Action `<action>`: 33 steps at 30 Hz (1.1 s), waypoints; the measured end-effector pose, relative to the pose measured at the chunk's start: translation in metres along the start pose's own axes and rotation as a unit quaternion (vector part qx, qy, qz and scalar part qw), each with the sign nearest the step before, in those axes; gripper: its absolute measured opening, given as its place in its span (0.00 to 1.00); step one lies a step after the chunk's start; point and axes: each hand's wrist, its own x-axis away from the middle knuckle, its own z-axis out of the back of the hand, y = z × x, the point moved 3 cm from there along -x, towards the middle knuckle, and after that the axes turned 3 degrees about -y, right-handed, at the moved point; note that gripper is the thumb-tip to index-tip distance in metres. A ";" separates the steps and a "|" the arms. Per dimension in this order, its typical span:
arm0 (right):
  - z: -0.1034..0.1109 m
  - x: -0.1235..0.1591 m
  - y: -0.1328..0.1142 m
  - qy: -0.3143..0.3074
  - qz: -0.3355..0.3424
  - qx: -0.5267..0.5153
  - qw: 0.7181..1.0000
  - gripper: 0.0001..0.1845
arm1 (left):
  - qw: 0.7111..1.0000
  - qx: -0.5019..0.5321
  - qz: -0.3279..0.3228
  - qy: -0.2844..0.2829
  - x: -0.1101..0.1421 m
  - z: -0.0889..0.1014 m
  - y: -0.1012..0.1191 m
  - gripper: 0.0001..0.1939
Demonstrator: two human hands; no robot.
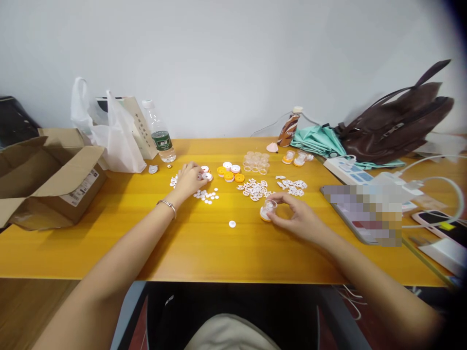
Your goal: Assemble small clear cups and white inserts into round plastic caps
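My left hand [188, 179], with a bracelet at the wrist, reaches over the white round caps [207, 176] left of centre. Its fingers are curled down and closed on one white cap, partly hidden beneath them. Between thumb and fingers, my right hand [292, 211] holds a small clear plastic container with an orange base [267, 212] at the table surface. Small white discs [206, 196] lie scattered by my left hand, and a single white disc [232, 224] sits nearer me. White openwork pieces [254, 189] are heaped just beyond my right hand.
Orange-and-white caps [228, 176] and clear cups [256, 162] stand mid-table, with clear containers with orange bases [299, 159] behind. A cardboard box [54, 180], plastic bag [120, 136] and water bottle [161, 138] are left. A phone [361, 214], power strip [348, 170] and brown bag [397, 126] are right.
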 end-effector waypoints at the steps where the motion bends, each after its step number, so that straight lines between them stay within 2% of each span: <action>1: -0.001 0.000 -0.001 -0.005 0.003 -0.002 1.000 0.15 | 1.000 -0.002 0.002 -0.001 0.000 0.000 0.000 0.15; 7: -0.013 -0.004 -0.009 -0.039 0.036 -0.019 0.998 0.12 | 1.000 -0.010 -0.008 0.012 0.000 0.000 0.000 0.18; 11: -0.022 -0.010 -0.017 -0.058 0.057 -0.036 0.996 0.12 | 0.999 -0.024 0.006 0.021 -0.002 -0.001 -0.001 0.16; 14: -0.027 -0.013 -0.021 -0.085 0.063 -0.055 0.993 0.11 | 0.999 0.004 0.005 0.035 0.000 0.000 0.000 0.16; 16: -0.029 -0.015 -0.023 -0.108 0.068 -0.065 0.990 0.12 | 0.997 0.059 -0.031 0.044 0.007 0.005 0.007 0.16; 18: -0.031 -0.016 -0.022 -0.124 0.074 -0.073 0.987 0.13 | 0.985 0.137 -0.101 0.013 0.022 0.010 0.019 0.14; 22: -0.035 -0.018 -0.015 -0.118 0.075 -0.095 0.986 0.14 | 0.925 0.223 -0.245 -0.186 0.062 0.015 0.053 0.13; 23: -0.036 -0.019 -0.013 -0.114 0.073 -0.100 0.986 0.14 | 0.912 0.234 -0.264 -0.210 0.071 0.015 0.059 0.14; 26: -0.040 -0.018 -0.008 -0.113 0.068 -0.102 0.986 0.13 | 0.902 0.247 -0.278 -0.219 0.085 0.010 0.070 0.12; 30: -0.043 -0.017 -0.007 -0.108 0.072 -0.099 0.987 0.12 | 0.903 0.238 -0.290 -0.208 0.089 -0.003 0.072 0.08; 33: -0.043 -0.016 -0.007 -0.107 0.072 -0.098 0.987 0.12 | 0.908 0.245 -0.280 -0.192 0.089 -0.006 0.072 0.07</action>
